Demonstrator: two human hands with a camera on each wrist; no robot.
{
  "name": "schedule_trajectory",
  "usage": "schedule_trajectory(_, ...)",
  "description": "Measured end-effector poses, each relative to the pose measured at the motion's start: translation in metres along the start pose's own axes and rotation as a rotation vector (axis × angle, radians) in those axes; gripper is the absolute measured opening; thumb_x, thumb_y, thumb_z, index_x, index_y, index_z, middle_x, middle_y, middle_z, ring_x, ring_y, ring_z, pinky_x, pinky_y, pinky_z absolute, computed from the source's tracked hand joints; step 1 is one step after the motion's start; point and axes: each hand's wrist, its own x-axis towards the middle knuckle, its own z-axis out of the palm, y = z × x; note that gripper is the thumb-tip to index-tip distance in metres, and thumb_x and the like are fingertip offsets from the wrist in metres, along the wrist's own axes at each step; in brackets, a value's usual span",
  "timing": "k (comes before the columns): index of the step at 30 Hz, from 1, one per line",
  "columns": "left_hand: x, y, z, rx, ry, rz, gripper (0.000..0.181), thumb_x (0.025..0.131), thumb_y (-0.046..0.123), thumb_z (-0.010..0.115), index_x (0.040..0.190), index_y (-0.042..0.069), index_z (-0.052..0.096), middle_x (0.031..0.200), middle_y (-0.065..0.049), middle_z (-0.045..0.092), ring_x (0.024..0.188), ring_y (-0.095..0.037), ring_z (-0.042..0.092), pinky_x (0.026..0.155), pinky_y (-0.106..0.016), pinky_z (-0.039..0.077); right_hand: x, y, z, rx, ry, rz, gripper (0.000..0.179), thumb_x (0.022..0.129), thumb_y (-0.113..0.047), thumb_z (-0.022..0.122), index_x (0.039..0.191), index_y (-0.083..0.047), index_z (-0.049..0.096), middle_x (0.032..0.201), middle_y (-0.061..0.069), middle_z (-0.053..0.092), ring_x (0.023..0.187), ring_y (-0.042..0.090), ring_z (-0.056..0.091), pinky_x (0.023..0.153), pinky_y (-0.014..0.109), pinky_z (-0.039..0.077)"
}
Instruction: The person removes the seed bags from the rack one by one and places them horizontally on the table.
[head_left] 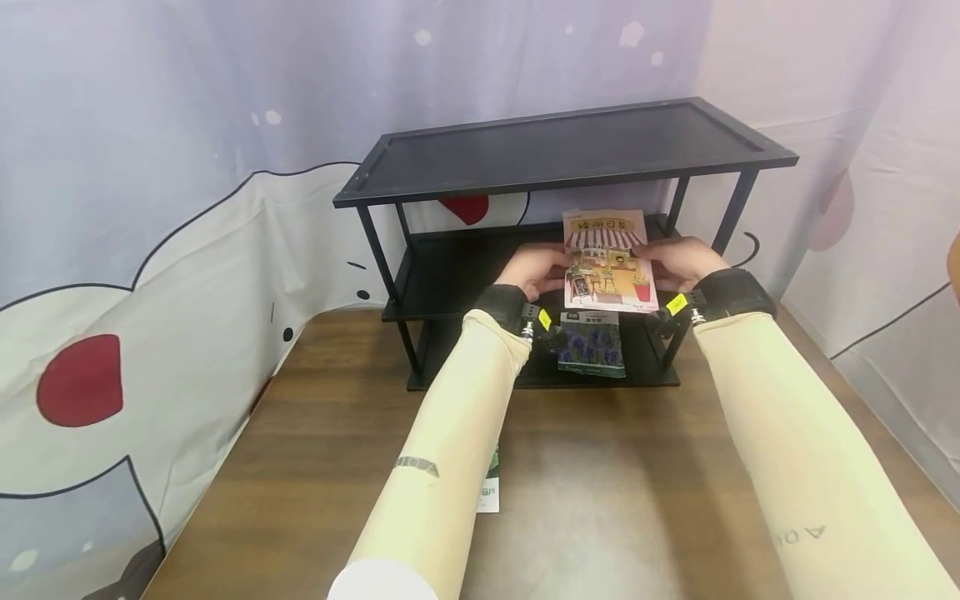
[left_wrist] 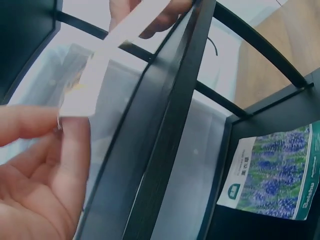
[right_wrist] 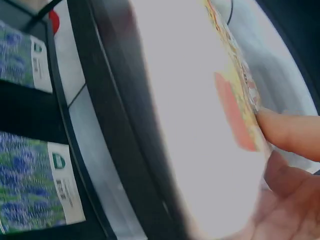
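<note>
A pink and yellow seed packet [head_left: 609,262], printed with a striped-awning shop, is held up tilted at the right part of the middle shelf [head_left: 465,258]. My left hand [head_left: 534,268] pinches its left edge between thumb and fingers. At the opposite edge, my right hand [head_left: 678,260] grips it the same way. In the left wrist view, the packet's white side [left_wrist: 95,82] shows between thumb and fingers. The right wrist view shows its pale back [right_wrist: 185,115], blurred, with the thumb on the printed front. Below, a purple-flowered lavender packet [head_left: 591,343] lies on the bottom shelf.
The black three-tier rack [head_left: 562,154] stands on a wooden table [head_left: 337,467] against a printed curtain [head_left: 187,100]. Its top board overhangs both hands, and a post [head_left: 735,212] rises beside the right one. Another green-and-white packet [head_left: 489,487] lies partly hidden under the left forearm.
</note>
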Motion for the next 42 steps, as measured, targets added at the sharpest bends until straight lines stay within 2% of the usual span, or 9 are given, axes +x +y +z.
schedule_trajectory(5,-0.007,0.003,-0.012,0.013,-0.041,0.032,0.029,0.088,0.003,0.06,0.115,-0.007,0.058,0.099,-0.016,0.064,0.083,-0.022,0.063,0.077,-0.034,0.052,-0.006,-0.005,0.005,0.125,-0.075,-0.046,0.048,0.099,-0.019,0.044,0.135,0.009,0.027,0.083,-0.003,0.064,0.077,0.01,0.065,0.079,0.029,0.051)
schedule_trajectory(9,-0.014,0.005,-0.02,0.07,-0.022,0.049,0.03,0.087,0.009,0.065,0.112,-0.006,0.06,0.095,-0.015,0.065,0.076,-0.02,0.064,0.072,-0.032,0.053,-0.011,-0.012,0.014,0.169,-0.055,-0.07,0.061,0.097,-0.019,0.047,0.141,0.01,0.017,0.083,-0.002,0.063,0.076,0.01,0.065,0.077,0.029,0.052)
schedule_trajectory(12,-0.021,0.006,-0.023,0.068,0.0,0.067,0.03,0.085,0.01,0.067,0.111,-0.005,0.062,0.095,-0.015,0.066,0.074,-0.018,0.065,0.071,-0.032,0.054,-0.015,-0.014,0.019,0.178,-0.033,-0.096,0.066,0.096,-0.02,0.051,0.142,0.011,0.014,0.082,-0.003,0.063,0.075,0.01,0.065,0.074,0.028,0.052)
schedule_trajectory(15,-0.027,0.007,-0.025,0.062,0.003,0.088,0.031,0.084,0.012,0.069,0.11,-0.004,0.062,0.094,-0.015,0.067,0.074,-0.02,0.066,0.071,-0.032,0.054,-0.019,-0.015,0.024,0.176,-0.014,-0.121,0.066,0.095,-0.02,0.052,0.141,0.012,0.017,0.084,-0.003,0.064,0.075,0.01,0.065,0.074,0.028,0.053)
schedule_trajectory(22,-0.047,0.006,-0.029,0.153,0.039,0.109,0.031,0.083,0.02,0.071,0.107,0.002,0.065,0.091,-0.013,0.068,0.075,-0.021,0.067,0.071,-0.03,0.054,-0.033,-0.01,0.038,0.171,0.036,-0.169,0.059,0.091,-0.027,0.06,0.132,0.008,0.037,0.088,-0.003,0.065,0.08,0.01,0.065,0.074,0.03,0.053)
schedule_trajectory(27,-0.064,-0.002,-0.03,0.189,0.051,0.104,0.028,0.082,0.021,0.072,0.104,0.004,0.068,0.089,-0.011,0.067,0.071,-0.019,0.063,0.07,-0.029,0.053,-0.047,-0.001,0.047,0.259,0.016,-0.19,0.04,0.088,-0.023,0.064,0.115,0.003,0.049,0.089,0.001,0.067,0.081,0.013,0.066,0.072,0.032,0.053)
schedule_trajectory(31,-0.075,-0.006,-0.03,0.202,0.038,0.123,0.028,0.081,0.021,0.072,0.103,0.004,0.068,0.09,-0.011,0.067,0.072,-0.02,0.062,0.069,-0.029,0.053,-0.056,0.005,0.051,0.317,0.01,-0.197,0.042,0.084,-0.022,0.069,0.114,0.002,0.052,0.091,0.003,0.068,0.082,0.016,0.067,0.072,0.034,0.053)
schedule_trajectory(36,-0.082,-0.01,-0.029,0.201,0.035,0.145,0.027,0.081,0.022,0.073,0.101,0.005,0.069,0.09,-0.01,0.068,0.074,-0.024,0.064,0.07,-0.03,0.054,-0.061,0.011,0.055,0.329,0.012,-0.209,0.044,0.084,-0.023,0.069,0.115,0.004,0.051,0.093,0.004,0.069,0.083,0.017,0.067,0.072,0.035,0.053)
schedule_trajectory(42,-0.089,-0.021,-0.035,0.256,0.005,0.152,0.021,0.082,0.02,0.072,0.097,0.005,0.068,0.089,-0.01,0.068,0.074,-0.026,0.065,0.067,-0.031,0.054,-0.069,0.024,0.059,0.352,-0.029,-0.231,0.021,0.085,-0.017,0.068,0.099,-0.003,0.062,0.091,0.006,0.069,0.08,0.018,0.068,0.071,0.034,0.053)
